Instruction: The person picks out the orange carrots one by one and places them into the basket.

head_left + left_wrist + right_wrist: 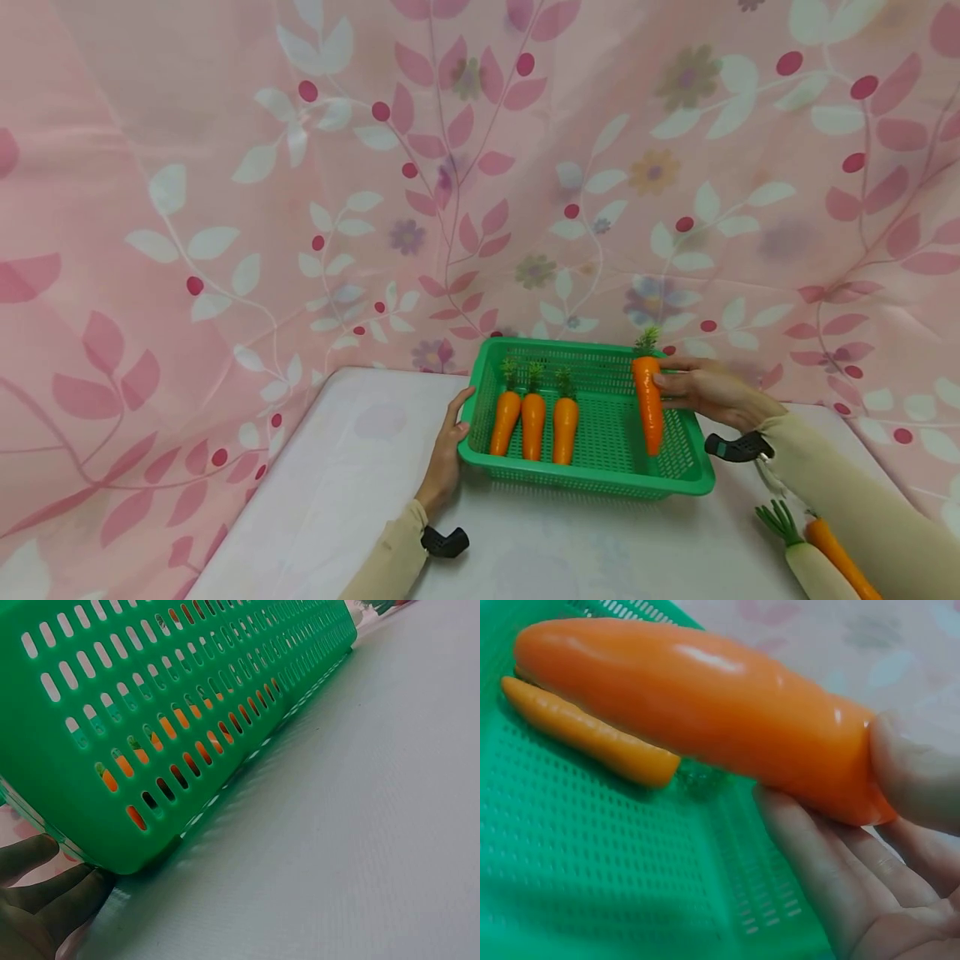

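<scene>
An orange toy carrot (648,404) with a green leafy top hangs tip down over the right part of a green plastic basket (600,482). My right hand (716,392) pinches it near the top between thumb and fingers; in the right wrist view the carrot (705,697) lies across the picture. At the basket's left end, my left hand (447,450) touches the outer wall and rim with fairly straight fingers. Three more carrots, a left one (506,422), a middle one (533,425) and a right one (566,429), lie side by side in the basket's left half.
A white radish (817,571) with green leaves and another carrot (840,558) lie on the table beside the right forearm. The pale table (322,500) extends left and in front of the basket. Behind it hangs a pink floral cloth (465,208).
</scene>
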Tool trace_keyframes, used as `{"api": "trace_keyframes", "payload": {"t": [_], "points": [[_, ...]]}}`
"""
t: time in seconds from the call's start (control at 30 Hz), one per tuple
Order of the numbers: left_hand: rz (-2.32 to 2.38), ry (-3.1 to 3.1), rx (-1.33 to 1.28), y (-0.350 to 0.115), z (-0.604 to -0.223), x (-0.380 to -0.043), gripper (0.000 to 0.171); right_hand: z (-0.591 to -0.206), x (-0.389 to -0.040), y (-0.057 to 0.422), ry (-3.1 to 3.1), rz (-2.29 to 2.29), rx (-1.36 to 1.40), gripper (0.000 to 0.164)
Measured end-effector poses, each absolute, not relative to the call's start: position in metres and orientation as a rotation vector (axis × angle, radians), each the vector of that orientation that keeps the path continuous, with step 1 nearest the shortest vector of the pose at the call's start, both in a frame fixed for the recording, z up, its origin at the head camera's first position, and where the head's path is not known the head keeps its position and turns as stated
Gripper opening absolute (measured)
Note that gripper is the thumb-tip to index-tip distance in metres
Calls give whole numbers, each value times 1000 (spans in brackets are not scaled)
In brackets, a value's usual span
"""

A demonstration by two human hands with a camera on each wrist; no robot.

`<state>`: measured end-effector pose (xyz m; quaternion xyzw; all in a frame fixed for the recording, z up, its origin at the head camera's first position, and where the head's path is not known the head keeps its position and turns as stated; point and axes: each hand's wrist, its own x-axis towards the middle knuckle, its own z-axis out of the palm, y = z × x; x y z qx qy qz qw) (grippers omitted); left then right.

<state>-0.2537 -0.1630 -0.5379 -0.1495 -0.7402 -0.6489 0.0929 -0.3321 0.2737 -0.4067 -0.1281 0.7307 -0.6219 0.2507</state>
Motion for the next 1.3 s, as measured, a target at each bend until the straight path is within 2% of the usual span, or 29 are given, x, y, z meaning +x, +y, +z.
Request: {"api": "trace_keyframes", "payload": {"t": [1.3], "points": [[-1906,-2197,-452,-164,-543,-257,56,-440,-342,202,1919,-1680,-247,63]]}}
